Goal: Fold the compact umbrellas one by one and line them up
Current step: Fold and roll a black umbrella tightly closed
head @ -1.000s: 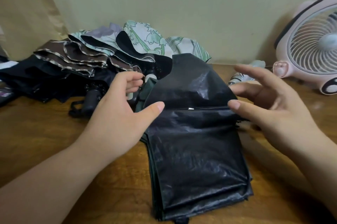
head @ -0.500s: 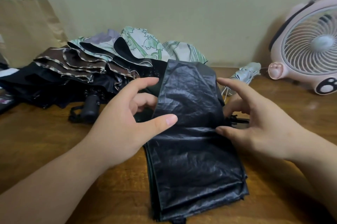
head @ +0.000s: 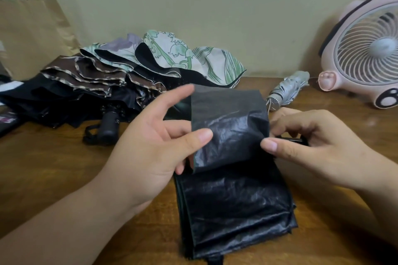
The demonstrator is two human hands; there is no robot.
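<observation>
At the far left a paper bag [head: 32, 34] leans against the wall. Beside it a heap of unfolded umbrellas [head: 133, 70], brown striped-edged and floral ones uppermost, lies on the tabletop [head: 43, 167]; judging by that heap, most of the task is yet to do. In front of it the left hand [head: 155, 141] has a loose grip on the raised top panel [head: 228, 131] of the black umbrella [head: 234, 200]: the thumb lies on the shiny face, the lower fingers go behind the cloth, and the forefinger stands free and straight. The umbrella itself lies flat on the tabletop between the two hands, its pleats stacked, with only that panel lifted and curling. The right hand [head: 318, 148] pinches the panel's other edge between thumb and curled fingers; a thin dark piece shows under those fingers, but I cannot tell what it is. The step, as I read it, is laying this panel flat on the stack. To do it well, both grips should draw the cloth taut sideways, match its edges to the pleats below, then press from the middle outward so no wrinkle is trapped; the slick fabric will likely slide if released early. Further right a folded silver umbrella [head: 286, 90] lies near the pink desk fan [head: 366, 55], probably the start of the line.
</observation>
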